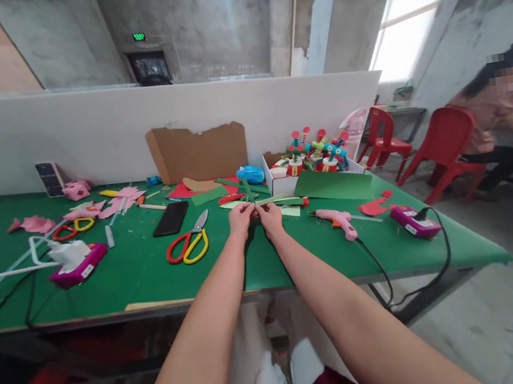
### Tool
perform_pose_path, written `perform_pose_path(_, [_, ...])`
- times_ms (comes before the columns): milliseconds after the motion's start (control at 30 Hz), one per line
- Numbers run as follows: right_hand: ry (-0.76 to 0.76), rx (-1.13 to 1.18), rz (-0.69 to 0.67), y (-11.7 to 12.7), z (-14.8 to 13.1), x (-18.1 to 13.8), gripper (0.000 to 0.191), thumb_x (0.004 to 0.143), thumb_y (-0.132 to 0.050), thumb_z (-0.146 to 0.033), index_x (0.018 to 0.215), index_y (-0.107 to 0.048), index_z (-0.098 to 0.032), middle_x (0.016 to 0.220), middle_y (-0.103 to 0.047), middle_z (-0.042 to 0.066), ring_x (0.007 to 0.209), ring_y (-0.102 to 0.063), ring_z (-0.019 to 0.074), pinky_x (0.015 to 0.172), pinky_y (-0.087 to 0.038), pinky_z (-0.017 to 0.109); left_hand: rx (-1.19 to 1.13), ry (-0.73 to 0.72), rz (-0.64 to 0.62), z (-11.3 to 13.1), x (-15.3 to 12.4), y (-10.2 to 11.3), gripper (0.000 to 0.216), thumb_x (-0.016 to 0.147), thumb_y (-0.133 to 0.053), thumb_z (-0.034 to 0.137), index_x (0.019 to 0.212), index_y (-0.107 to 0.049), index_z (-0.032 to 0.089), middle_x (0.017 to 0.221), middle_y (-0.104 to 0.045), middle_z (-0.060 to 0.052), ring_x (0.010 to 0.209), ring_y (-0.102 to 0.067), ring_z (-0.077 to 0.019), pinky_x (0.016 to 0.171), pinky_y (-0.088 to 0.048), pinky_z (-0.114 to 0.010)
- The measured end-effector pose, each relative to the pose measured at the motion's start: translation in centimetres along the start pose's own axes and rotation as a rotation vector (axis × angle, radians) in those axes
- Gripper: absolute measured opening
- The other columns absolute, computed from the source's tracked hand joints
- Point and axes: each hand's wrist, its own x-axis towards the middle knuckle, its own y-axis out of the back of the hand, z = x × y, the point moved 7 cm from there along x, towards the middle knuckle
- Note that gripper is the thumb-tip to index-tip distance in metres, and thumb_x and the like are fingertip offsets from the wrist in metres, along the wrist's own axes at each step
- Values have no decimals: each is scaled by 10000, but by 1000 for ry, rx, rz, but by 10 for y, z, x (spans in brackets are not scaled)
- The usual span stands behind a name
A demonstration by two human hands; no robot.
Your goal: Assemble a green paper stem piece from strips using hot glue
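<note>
My left hand (240, 220) and my right hand (270, 218) meet above the table's middle, fingertips pinched close together. A green paper strip (247, 188) rises from between the fingertips; its lower end is hidden by the fingers. Just behind my hands lie red-handled scissors (232, 198) and pale green paper strips (271, 200). Larger scissors (191, 240) with one red and one yellow handle rest left of my left hand, beside a black phone (170, 218). To the right of my right hand lies a pink glue gun (336, 221) with its cord trailing off the front edge.
A white box (280, 184) of colourful paper figures stands behind a green sheet (333, 185). Purple power strips (78, 265) sit at both sides, with cables. Pink paper pieces (37, 224) lie left. A cardboard piece (201, 152) leans on the partition. A person sits at right beyond red chairs (444, 146).
</note>
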Motion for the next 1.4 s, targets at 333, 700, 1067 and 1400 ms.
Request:
perform_pose_path(333, [19,-43,-77,-5,-12,-12,148,638,-726,-231,567,-598,-213,471,-613,-53,492,-603,133,551,-513,233,140,-94,59,3,3,18,191,598,-759,298,626,-633,158,553,-609,12,517,-534,-111,557,-425,-233])
perform_pose_path(700, [22,-27,-82,-3,-11,-11,176,646,-730,-160,536,-606,-217,472,-617,-42,458,-600,140,524,-510,244,316,-185,71,11,1,19,103,641,-696,251,585,-647,181,541,-599,9,532,-524,-130,558,-396,-234])
perform_pose_path(1067, [33,58,-132,-7,-8,-10,84,614,-719,-206,674,-660,-209,538,-657,-49,523,-623,139,596,-528,250,476,-272,96,21,-4,20,117,684,-638,183,572,-607,196,538,-589,14,548,-507,-138,586,-377,-245])
perform_pose_path(1400, [43,19,-162,-5,2,0,116,606,-732,-307,584,-674,-209,587,-710,23,623,-686,219,637,-556,332,597,-284,36,11,5,17,95,757,-621,216,694,-682,178,672,-687,-24,650,-603,-154,643,-451,-250])
